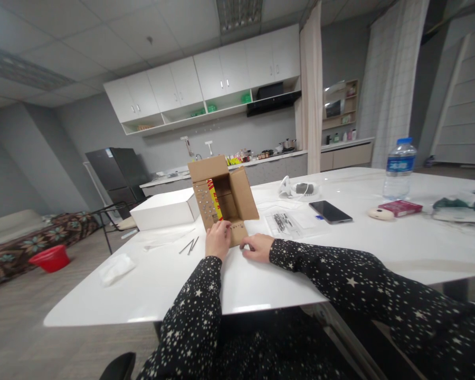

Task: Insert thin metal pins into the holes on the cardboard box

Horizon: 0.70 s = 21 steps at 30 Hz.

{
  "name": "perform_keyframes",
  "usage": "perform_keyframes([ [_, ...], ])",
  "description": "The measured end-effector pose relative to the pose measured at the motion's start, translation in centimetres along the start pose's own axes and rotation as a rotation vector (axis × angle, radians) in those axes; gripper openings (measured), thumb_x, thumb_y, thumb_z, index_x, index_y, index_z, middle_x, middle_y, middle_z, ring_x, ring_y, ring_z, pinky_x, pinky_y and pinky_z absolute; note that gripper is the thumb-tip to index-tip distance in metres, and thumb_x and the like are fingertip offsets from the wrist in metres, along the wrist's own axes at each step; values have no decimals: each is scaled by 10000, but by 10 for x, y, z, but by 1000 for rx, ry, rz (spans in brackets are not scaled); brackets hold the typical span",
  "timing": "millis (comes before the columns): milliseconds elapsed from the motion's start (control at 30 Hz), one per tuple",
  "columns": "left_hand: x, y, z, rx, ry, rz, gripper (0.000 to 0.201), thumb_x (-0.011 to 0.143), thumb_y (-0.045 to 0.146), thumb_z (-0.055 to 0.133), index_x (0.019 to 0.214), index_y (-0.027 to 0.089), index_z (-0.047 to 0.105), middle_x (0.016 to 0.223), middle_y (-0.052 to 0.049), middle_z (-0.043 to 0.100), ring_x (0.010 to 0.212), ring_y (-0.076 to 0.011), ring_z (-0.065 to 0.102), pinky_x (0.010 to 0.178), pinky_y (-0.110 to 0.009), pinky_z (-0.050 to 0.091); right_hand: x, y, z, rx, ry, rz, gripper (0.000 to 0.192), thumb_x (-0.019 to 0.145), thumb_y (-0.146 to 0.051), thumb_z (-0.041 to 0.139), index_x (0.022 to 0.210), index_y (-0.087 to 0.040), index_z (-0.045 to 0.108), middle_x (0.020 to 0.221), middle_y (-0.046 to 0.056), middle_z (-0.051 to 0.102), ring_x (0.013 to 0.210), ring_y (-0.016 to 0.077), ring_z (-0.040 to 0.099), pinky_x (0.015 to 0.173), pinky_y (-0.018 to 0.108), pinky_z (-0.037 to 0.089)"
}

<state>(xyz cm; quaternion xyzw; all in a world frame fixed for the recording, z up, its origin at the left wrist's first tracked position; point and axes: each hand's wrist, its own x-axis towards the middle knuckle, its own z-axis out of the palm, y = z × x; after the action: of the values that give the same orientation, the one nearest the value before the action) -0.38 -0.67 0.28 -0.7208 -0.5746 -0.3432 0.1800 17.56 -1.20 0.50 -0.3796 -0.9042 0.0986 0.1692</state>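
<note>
Right now the small cardboard box (222, 198) lies on its side on the white bench (340, 248), its mouth turned toward the person and all its flaps spread open, so the opening part looks done and whatever belongs inside is, by my guess, yet to be dealt with; the inside looks dark and I cannot tell if anything is in it. The left hand (217, 238) has its fingers curled loosely over the near left flap at the box's seven o'clock edge, pinching it lightly rather than gripping hard. The right hand (258, 247) rests flat at the box's five o'clock, fingers half bent and pressing on the lower flap, holding nothing else. A clear bag of small dark parts (285, 221) lies at the box's three o'clock, apparently unopened, and two thin metal pins (190, 245) lie at its eight o'clock, apart from both hands. Farther out, a white box (164, 209) sits at nine o'clock, a phone (330, 211) and a water bottle (399, 169) toward two o'clock.
</note>
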Motion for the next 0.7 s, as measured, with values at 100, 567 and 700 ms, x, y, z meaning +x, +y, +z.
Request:
perform_keyframes([
  [100, 0, 1, -1, -2, -13, 1, 171, 846, 178, 446, 946, 213, 581, 972, -39, 650, 906, -184, 571, 788, -320, 393, 0, -1, 0, -3, 1, 13, 286, 762, -300, 542, 1005, -211, 665, 693, 10, 650, 634, 138, 559, 575, 227, 353],
  [567, 0, 1, -2, 33, -122, -34, 192, 810, 147, 475, 949, 219, 585, 909, -41, 665, 888, -202, 569, 774, -332, 393, 0, -1, -1, 20, 5, -7, 270, 763, -286, 537, 986, -205, 667, 651, 2, 636, 614, 131, 556, 550, 220, 336],
  [700, 0, 0, -2, 31, -121, -32, 190, 814, 155, 471, 951, 225, 582, 912, -38, 663, 883, -202, 569, 767, -333, 398, 1, -2, 0, -2, 11, 4, 266, 759, -289, 538, 978, -211, 667, 645, -1, 632, 616, 135, 555, 549, 223, 335],
])
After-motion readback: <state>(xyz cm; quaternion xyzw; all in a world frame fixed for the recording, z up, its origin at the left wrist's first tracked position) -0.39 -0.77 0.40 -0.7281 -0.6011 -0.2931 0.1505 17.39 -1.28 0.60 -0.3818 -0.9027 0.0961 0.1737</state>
